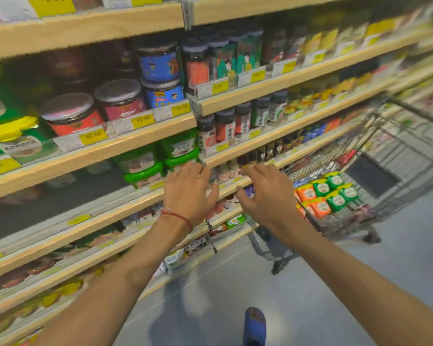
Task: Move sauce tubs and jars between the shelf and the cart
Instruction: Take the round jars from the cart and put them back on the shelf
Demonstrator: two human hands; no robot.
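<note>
My left hand (pixel 189 192) and my right hand (pixel 265 196) are both stretched out in front of the shelf (pixel 145 143), fingers spread and holding nothing. Green-lidded sauce tubs (pixel 158 161) are stacked on the shelf just left of and above my left hand. Wide jars with foil tops (pixel 71 113) stand on the shelf above, beside blue-labelled jars (pixel 159 66). To the right, the wire cart (pixel 355 186) holds several green and orange tubs (pixel 328 193). The frame is motion-blurred.
Tall narrow jars (pixel 225 126) and small bottles (pixel 268 151) fill the shelves right of the divider. Yellow price tags (pixel 143 119) line the shelf edges. Lower shelves hold flat packets (pixel 233 221). Grey floor (pixel 310 295) lies below, with my blue shoe (pixel 254 325) on it.
</note>
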